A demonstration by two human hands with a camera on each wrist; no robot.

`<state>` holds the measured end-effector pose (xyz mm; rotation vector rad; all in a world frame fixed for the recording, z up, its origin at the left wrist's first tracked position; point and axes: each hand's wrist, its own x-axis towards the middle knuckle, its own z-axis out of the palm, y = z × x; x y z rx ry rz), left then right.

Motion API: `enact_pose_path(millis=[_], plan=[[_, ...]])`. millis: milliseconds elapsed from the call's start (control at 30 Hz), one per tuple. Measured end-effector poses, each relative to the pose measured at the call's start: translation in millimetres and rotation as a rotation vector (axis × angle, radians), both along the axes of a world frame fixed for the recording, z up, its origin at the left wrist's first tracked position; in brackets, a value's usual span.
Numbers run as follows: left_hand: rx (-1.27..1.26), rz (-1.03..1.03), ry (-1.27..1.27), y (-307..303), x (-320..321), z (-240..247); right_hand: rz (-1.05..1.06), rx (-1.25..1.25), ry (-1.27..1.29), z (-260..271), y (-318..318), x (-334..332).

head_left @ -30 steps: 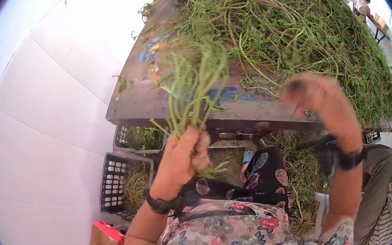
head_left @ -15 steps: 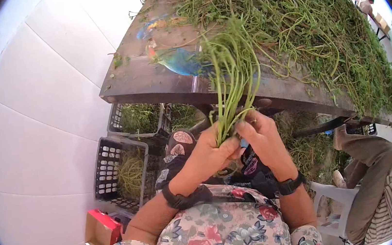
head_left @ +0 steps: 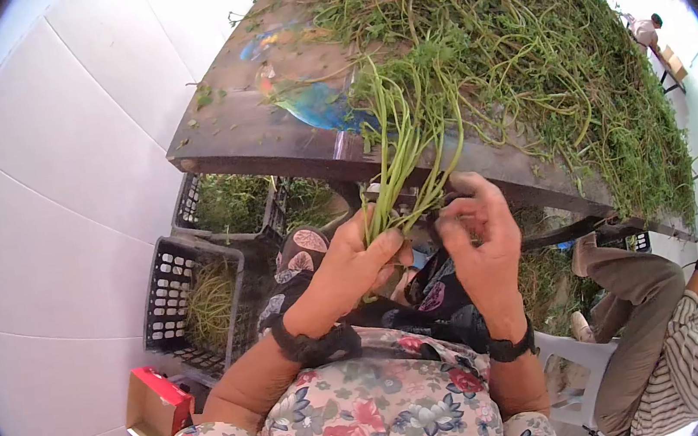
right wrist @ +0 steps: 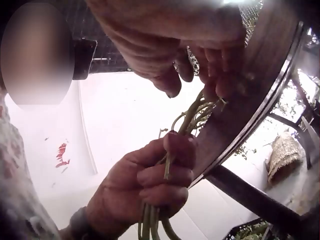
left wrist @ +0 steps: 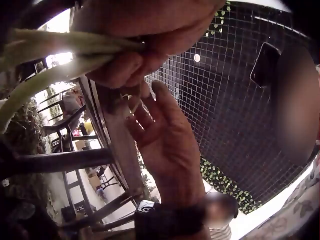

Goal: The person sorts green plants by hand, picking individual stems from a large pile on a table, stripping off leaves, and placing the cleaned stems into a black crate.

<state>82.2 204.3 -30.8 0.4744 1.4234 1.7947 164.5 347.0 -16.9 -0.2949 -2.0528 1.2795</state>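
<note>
Leafy green stems (head_left: 402, 163) stand upright in my left hand (head_left: 347, 269), which grips their lower ends below the table edge. Just right of them is my right hand (head_left: 484, 240), its fingers loosely bent and the thumb apart. In the right wrist view the fist of the left hand (right wrist: 145, 182) is wrapped round the stems (right wrist: 150, 220), while the right hand (right wrist: 185, 37) hovers above with its fingertips close to the stem ends; whether they touch is unclear. The left wrist view shows the right hand (left wrist: 172, 145) with fingers spread beneath the left.
A large heap of greens (head_left: 520, 49) covers much of the dark table (head_left: 260, 133). Black crates (head_left: 233, 302) with greens stand at lower left, near a red box (head_left: 159, 407). A seated person in a striped sleeve (head_left: 681, 369) is at right, beside a white stool (head_left: 580, 364).
The right hand came in from the table's right side to the stems, then drew slightly away from them. The left hand keeps its grip, and the bunch has straightened from its earlier blurred swing.
</note>
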Motion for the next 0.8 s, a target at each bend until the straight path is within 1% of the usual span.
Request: enact_pose_path(millis=[33,100,133,233,267,333,367,433,467,500,567,667,733,767,800], plan=[[-0.008,-0.026,0.031,0,-1,0,0.029,0.099,-0.039,-1,2,0],[0.006,-0.003,0.019,0,0,0,0.090,0.290,-0.119,-3,5,1],[0.011,0.010,0.014,0,0,0,0.105,0.274,-0.154,-1,2,1],[-0.010,-0.010,0.182,-2,-2,-3,0.127,0.256,-0.113,-15,1,1],[-0.021,-0.012,0.210,-3,-2,-6,0.092,0.251,-0.105,-16,0,0],[-0.047,-0.018,0.264,-8,-5,-11,0.112,0.311,-0.151,-13,1,-2],[-0.118,0.005,0.426,-11,-6,-11,0.122,0.338,-0.175,-11,2,-1],[-0.261,0.047,0.748,-17,-9,-10,0.152,0.133,-0.196,-5,5,3],[-0.279,0.067,0.755,-20,-10,-12,0.165,0.030,-0.209,-1,7,5],[-0.296,0.082,0.760,-23,-10,-14,0.119,-0.125,-0.218,2,10,5],[-0.305,0.099,0.792,-24,-7,-17,0.136,-0.218,-0.317,17,16,1],[-0.293,0.096,0.865,-21,-1,-16,0.266,-0.010,-0.406,14,4,-14],[-0.311,0.084,0.897,-18,3,-13,0.244,-0.164,-0.358,6,-3,-21],[-0.276,0.086,0.857,-18,1,-13,0.236,-0.238,-0.332,4,-4,-24],[-0.243,0.090,0.815,-19,-1,-12,0.240,-0.238,-0.375,12,-3,-23]])
